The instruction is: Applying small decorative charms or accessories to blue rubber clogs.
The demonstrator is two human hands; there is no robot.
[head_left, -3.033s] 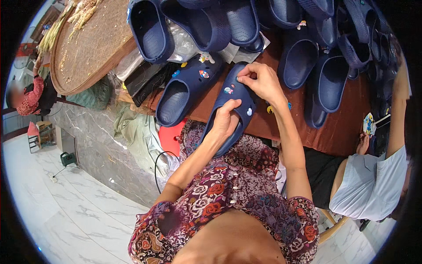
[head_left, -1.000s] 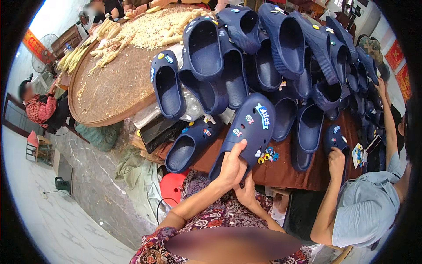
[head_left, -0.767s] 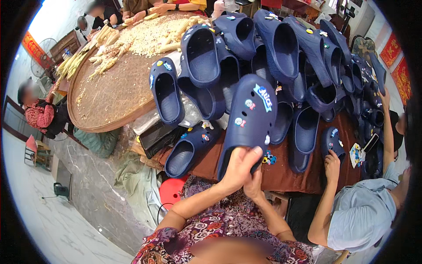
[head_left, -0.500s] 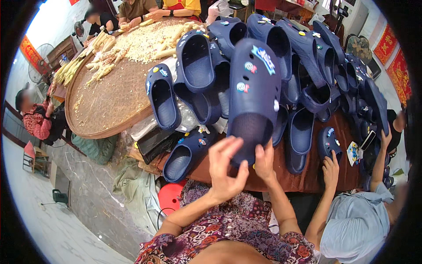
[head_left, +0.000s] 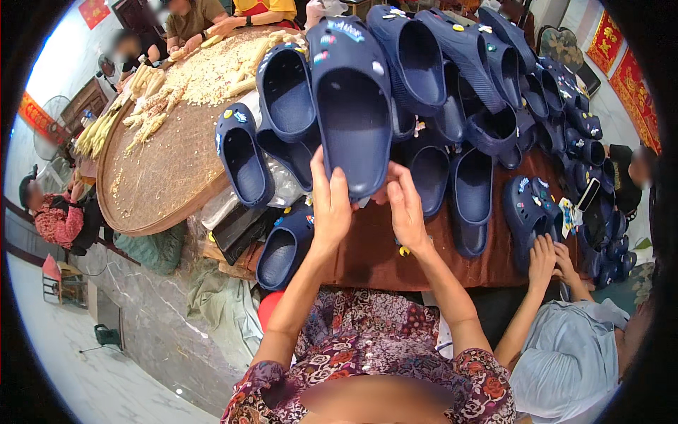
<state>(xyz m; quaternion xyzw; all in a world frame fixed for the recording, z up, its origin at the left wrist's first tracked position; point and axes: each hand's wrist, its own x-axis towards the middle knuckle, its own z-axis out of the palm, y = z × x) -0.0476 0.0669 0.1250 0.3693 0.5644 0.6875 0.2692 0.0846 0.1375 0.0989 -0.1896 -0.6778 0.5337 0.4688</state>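
The left grip (head_left: 332, 212) and right grip (head_left: 407, 212) grasp a navy clog (head_left: 353, 120) by its heel, raised above the brown-covered desk (head_left: 487, 272). Beyond, other clogs (head_left: 424, 63) lie piled; farther left, corn (head_left: 208, 78) lies on a round tray (head_left: 162, 177).

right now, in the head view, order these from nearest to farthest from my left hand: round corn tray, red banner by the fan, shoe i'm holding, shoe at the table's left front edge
1. Held shoe: touching the left hand
2. Edge shoe: just left, lower in view
3. Corn tray: farther left
4. Red banner: far left, on the wall
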